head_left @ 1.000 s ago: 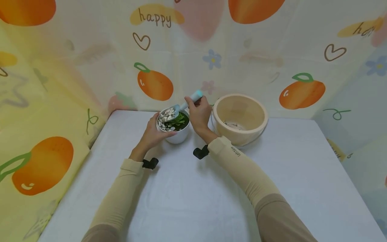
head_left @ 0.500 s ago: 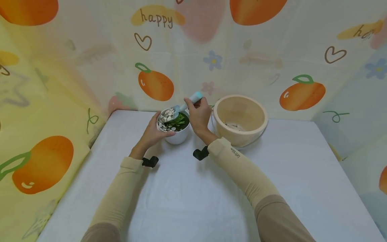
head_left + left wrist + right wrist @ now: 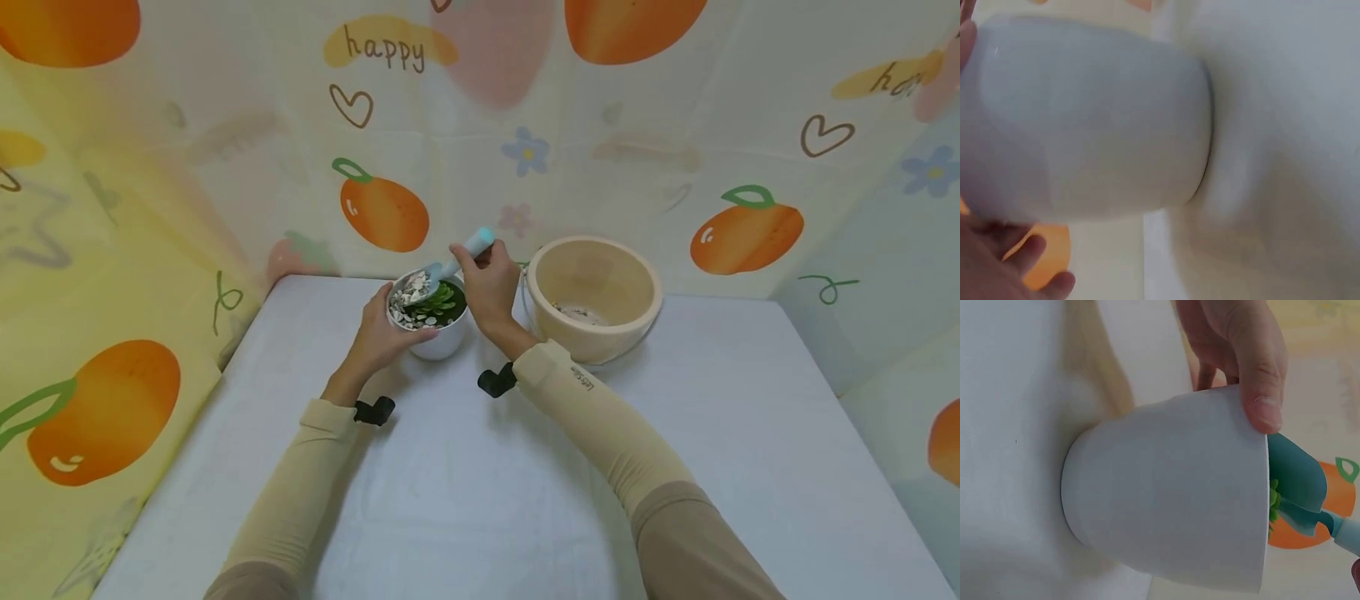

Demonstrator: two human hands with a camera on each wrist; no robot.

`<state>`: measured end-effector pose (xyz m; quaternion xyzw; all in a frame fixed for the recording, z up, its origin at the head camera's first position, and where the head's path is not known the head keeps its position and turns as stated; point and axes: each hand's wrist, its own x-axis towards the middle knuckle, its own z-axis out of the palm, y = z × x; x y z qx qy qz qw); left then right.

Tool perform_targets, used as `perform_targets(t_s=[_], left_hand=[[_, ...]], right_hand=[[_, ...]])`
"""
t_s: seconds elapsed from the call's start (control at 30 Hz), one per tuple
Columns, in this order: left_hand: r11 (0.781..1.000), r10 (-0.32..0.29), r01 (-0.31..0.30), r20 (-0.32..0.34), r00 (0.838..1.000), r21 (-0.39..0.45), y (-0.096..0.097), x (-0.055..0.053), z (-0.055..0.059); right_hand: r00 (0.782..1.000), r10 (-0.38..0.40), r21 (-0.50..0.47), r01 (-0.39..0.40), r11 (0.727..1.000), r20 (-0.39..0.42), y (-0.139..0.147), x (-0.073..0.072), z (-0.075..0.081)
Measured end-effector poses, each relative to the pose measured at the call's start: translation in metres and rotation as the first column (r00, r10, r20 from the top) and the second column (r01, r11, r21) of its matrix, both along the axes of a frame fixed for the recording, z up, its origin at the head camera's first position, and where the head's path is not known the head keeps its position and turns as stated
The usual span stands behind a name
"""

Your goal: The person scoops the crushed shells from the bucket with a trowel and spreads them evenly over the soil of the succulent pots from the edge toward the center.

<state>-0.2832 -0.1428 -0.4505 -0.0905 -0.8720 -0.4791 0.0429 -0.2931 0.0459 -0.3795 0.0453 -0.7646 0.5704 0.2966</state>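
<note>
In the head view a white flowerpot [image 3: 439, 343] stands on the table, with a green plant [image 3: 437, 307], dark soil and white pebbles [image 3: 405, 313] inside. My left hand [image 3: 378, 333] grips its left side, thumb across the front near the rim. My right hand [image 3: 491, 287] pinches the light blue handle of a small shovel [image 3: 477, 243]. White stones lie on the tilted shovel blade, over the pot's left half. From the right wrist the teal blade [image 3: 1297, 472] shows just past the rim, beside green leaves. The left wrist view mostly holds the pot's smooth wall [image 3: 1097, 125].
A large cream bowl-shaped pot [image 3: 592, 333] stands right of my right hand, with a few white bits on its bottom. White cloth covers the table [image 3: 465, 500]. Behind it hangs a printed curtain [image 3: 480, 167] with oranges and hearts, close to the table's far edge.
The shovel has shifted slightly and appears to carry fewer stones on its blade. Both hands keep their holds in nearly the same place.
</note>
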Motion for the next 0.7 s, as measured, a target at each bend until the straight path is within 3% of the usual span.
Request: perform_targets(t_s=[0.13,0.33,0.7], left_hand=[[0.998,-0.037,0.041,0.077,0.996,-0.047,-0.009,-0.005,0.002],[0.996,-0.070,0.077,0.158,0.985,-0.037,-0.013,-0.013,0.002],[0.999,0.009,-0.011,0.052,0.999,0.032,0.000,-0.006,-0.006]], right_hand=[[1.000,0.010,0.014,-0.010,1.000,-0.001,-0.002,0.001,-0.001],[1.000,0.004,0.004,-0.004,1.000,0.001,-0.004,0.000,0.000],[1.000,0.007,0.009,-0.007,1.000,-0.029,-0.004,0.000,0.002]])
